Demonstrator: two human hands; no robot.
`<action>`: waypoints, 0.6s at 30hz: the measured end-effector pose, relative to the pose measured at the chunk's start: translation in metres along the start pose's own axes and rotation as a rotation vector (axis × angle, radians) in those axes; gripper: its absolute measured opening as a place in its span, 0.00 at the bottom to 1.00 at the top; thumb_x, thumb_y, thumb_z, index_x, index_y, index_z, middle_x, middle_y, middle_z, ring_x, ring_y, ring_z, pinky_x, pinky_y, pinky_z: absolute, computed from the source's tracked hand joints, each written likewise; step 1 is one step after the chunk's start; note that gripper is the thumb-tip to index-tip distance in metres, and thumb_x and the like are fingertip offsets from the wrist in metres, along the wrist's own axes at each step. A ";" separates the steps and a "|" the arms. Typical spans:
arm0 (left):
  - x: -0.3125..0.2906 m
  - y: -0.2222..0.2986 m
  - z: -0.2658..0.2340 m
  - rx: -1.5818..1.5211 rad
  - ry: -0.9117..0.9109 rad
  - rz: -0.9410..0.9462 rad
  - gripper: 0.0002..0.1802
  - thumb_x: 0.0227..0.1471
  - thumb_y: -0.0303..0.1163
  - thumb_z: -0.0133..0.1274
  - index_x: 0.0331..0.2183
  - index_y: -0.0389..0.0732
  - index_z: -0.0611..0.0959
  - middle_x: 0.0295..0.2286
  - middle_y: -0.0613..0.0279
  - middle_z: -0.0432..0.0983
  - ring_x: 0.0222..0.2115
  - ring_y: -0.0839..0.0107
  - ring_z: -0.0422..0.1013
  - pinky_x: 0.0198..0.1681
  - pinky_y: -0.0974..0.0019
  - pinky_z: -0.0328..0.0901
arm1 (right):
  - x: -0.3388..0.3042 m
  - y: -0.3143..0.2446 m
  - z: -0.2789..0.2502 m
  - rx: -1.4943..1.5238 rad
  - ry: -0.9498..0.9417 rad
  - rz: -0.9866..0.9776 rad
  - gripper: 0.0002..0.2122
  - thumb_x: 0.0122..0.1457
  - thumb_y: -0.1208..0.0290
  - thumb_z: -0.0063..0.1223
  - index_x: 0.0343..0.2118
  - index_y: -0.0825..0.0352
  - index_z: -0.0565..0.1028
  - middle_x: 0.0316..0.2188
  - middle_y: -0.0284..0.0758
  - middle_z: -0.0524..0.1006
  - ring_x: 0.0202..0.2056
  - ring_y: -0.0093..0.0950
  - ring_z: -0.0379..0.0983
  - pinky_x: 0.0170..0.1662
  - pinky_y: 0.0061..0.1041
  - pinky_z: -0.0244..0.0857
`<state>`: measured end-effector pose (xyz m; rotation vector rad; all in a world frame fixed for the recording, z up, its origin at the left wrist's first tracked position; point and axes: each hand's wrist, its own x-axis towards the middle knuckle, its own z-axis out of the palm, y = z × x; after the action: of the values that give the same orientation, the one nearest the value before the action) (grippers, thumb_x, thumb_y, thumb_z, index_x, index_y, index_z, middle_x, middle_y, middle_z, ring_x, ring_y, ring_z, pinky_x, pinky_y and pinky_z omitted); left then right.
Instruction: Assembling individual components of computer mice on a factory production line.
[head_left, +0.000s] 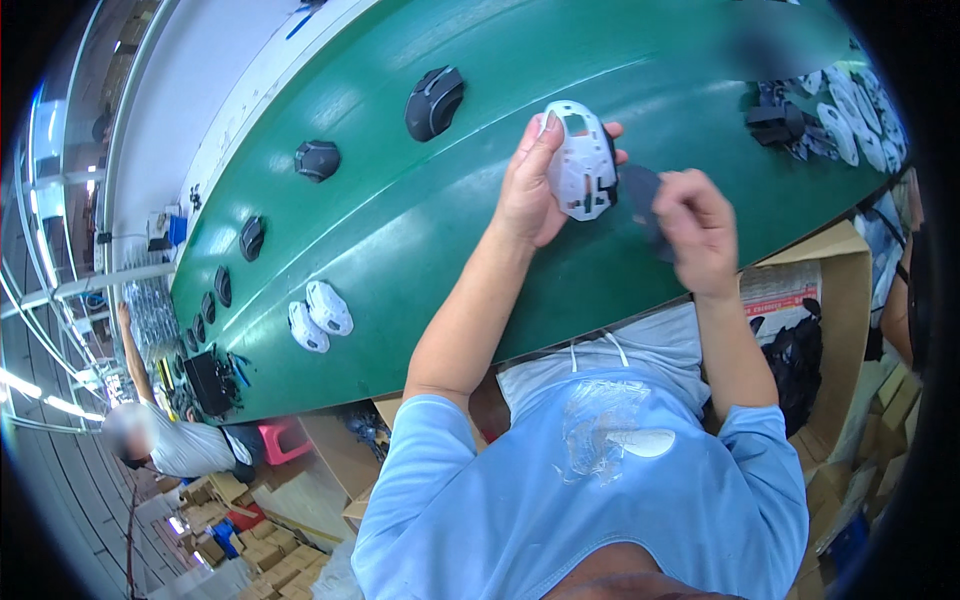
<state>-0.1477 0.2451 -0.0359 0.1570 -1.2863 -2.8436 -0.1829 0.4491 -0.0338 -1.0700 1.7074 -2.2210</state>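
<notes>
Box below the near edge: I am seeing an open cardboard box [852,285] standing under the counter [420,235], toward its right end, with black pieces lying inside.
Right hand: the right hand [697,220] is hovering over the near half of the counter, its fingers curled narrow and apparently pinching the dark panel [643,205] by one side; blur is keeping me from telling how firmly.
Dark panel: it is hanging just beside the white shell, and I cannot tell whether the two are touching. A one-sided pinch could let it twist or slip, perhaps dropping over the near edge.
Left hand: the left hand [530,195] is wrapping its fingers around the white shell [582,170], thumb on the face, other fingertips showing past the opposite side.
White shell: it is sitting in that grip about midway between the near and far edges, cutouts facing me. Squeezing too hard could be flexing its thin-looking frame; pressing off-centre could be tilting it.
White pair: two white shells [328,308] are lying side by side near the near edge, left of the left forearm; a sweeping elbow could be knocking them.
Black row: black shells [435,104] are trailing toward the left end.
Right-end pile: white and black parts [845,130] are crowding together, risking tangles or scratches.
Left end: a co-worker [185,445] is staying beside the counter, well apart.
</notes>
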 end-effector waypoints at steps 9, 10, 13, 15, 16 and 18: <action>-0.025 -0.002 0.000 0.277 0.274 0.287 0.42 0.63 0.70 0.25 0.57 0.42 0.66 0.38 0.62 0.71 0.39 0.70 0.71 0.43 0.66 0.68 | 0.027 0.002 0.059 0.192 -0.017 0.297 0.12 0.65 0.74 0.55 0.50 0.71 0.74 0.39 0.30 0.77 0.40 0.19 0.73 0.46 0.19 0.67; -0.026 -0.005 -0.002 0.275 0.281 0.286 0.42 0.63 0.70 0.25 0.57 0.42 0.66 0.38 0.62 0.71 0.39 0.70 0.71 0.43 0.66 0.68 | 0.028 0.002 0.060 0.182 -0.064 0.332 0.14 0.66 0.74 0.54 0.52 0.71 0.74 0.41 0.30 0.77 0.42 0.19 0.72 0.47 0.19 0.67; -0.026 -0.007 -0.004 0.239 0.333 0.359 0.40 0.63 0.69 0.31 0.54 0.42 0.67 0.39 0.60 0.72 0.40 0.71 0.71 0.45 0.65 0.68 | 0.033 0.001 0.066 0.065 -0.035 0.273 0.16 0.65 0.73 0.55 0.54 0.70 0.75 0.41 0.32 0.78 0.41 0.19 0.72 0.45 0.19 0.68; -0.024 -0.005 -0.002 0.158 0.281 0.469 0.31 0.62 0.61 0.46 0.49 0.43 0.68 0.39 0.60 0.73 0.39 0.71 0.72 0.44 0.65 0.69 | 0.034 0.003 0.066 -0.032 -0.015 0.243 0.16 0.64 0.74 0.56 0.54 0.69 0.76 0.42 0.33 0.78 0.41 0.20 0.73 0.44 0.20 0.69; -0.024 -0.007 -0.007 0.158 0.281 0.470 0.31 0.62 0.61 0.46 0.49 0.43 0.68 0.39 0.60 0.73 0.39 0.71 0.72 0.44 0.65 0.69 | 0.035 0.003 0.065 -0.124 0.004 0.210 0.16 0.63 0.74 0.57 0.54 0.68 0.77 0.42 0.35 0.78 0.40 0.21 0.74 0.43 0.20 0.70; -0.023 -0.010 -0.019 0.158 0.292 0.556 0.29 0.56 0.50 0.62 0.47 0.43 0.66 0.39 0.60 0.74 0.40 0.77 0.68 0.43 0.71 0.65 | 0.036 0.001 0.071 -0.222 0.015 0.140 0.16 0.62 0.74 0.58 0.53 0.68 0.78 0.42 0.36 0.79 0.40 0.23 0.75 0.42 0.21 0.70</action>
<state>-0.1225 0.2385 -0.0542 0.1748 -1.2494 -2.1672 -0.1666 0.3744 -0.0118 -0.9450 2.0061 -1.9974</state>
